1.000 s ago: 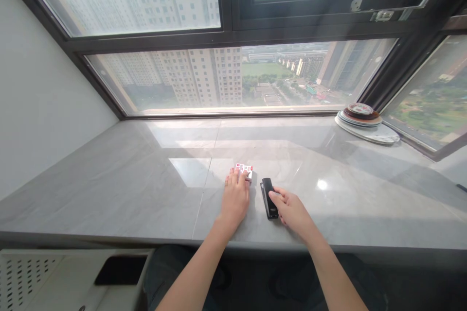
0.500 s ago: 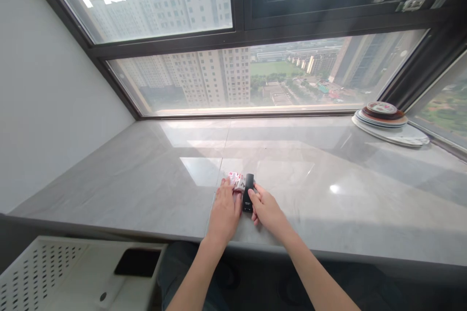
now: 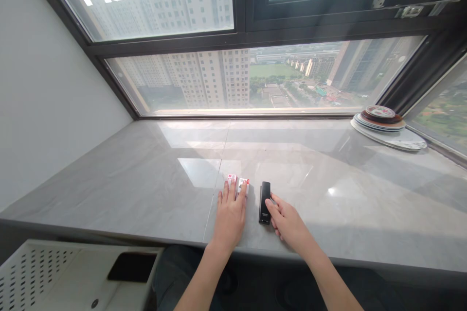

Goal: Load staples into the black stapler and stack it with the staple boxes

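Note:
My left hand lies flat on the grey marble sill, fingers stretched out, with the fingertips resting on a small white and red box. Just to its right lies a slim black device, pointing away from me. My right hand rests beside the device, fingers loosely curled and touching its right edge near the near end. Neither hand lifts anything.
A stack of plates sits at the far right of the sill by the window frame. A white perforated basket with a dark phone-like object stands below the sill at lower left. A white wall bounds the left side.
The black device has shifted right, away from the box it stood against half a second ago, and my right hand moved with it. My left hand has flattened over the box.

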The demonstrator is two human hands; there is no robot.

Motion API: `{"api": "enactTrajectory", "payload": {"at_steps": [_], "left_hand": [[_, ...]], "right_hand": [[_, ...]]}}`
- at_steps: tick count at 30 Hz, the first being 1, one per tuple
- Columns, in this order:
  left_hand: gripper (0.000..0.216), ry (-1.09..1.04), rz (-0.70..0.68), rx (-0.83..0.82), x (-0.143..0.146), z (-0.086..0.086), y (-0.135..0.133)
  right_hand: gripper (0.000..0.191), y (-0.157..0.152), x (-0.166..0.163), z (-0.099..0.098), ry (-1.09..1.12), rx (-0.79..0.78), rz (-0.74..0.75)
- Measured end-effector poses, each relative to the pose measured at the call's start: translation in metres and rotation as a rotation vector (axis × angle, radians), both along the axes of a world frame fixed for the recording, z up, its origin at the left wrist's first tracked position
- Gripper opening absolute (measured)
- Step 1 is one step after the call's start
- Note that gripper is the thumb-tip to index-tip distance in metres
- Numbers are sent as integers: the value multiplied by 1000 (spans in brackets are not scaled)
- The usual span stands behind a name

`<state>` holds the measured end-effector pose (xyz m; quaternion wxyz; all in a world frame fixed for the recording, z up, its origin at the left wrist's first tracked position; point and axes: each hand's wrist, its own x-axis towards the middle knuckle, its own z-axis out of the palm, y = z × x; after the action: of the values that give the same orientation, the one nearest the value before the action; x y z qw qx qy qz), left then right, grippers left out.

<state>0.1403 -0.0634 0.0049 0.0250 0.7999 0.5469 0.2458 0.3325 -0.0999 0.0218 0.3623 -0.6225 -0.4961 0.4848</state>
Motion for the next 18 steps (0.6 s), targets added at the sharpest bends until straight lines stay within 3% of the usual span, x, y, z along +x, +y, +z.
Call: {"api": "enactTrajectory", "payload": {"at_steps": [4,9,18], "left_hand": [[59,-63,-12,12,-1,-5,3],[55,-91,-2,18,-14,-10,7],[51,-106,2,49,-99,-11,43]], "right_hand": [[69,3,-10,-1,36,-8,23],[56,16,-48,1,28,98,125],[57,67,-110,-2,120,88,378]]}}
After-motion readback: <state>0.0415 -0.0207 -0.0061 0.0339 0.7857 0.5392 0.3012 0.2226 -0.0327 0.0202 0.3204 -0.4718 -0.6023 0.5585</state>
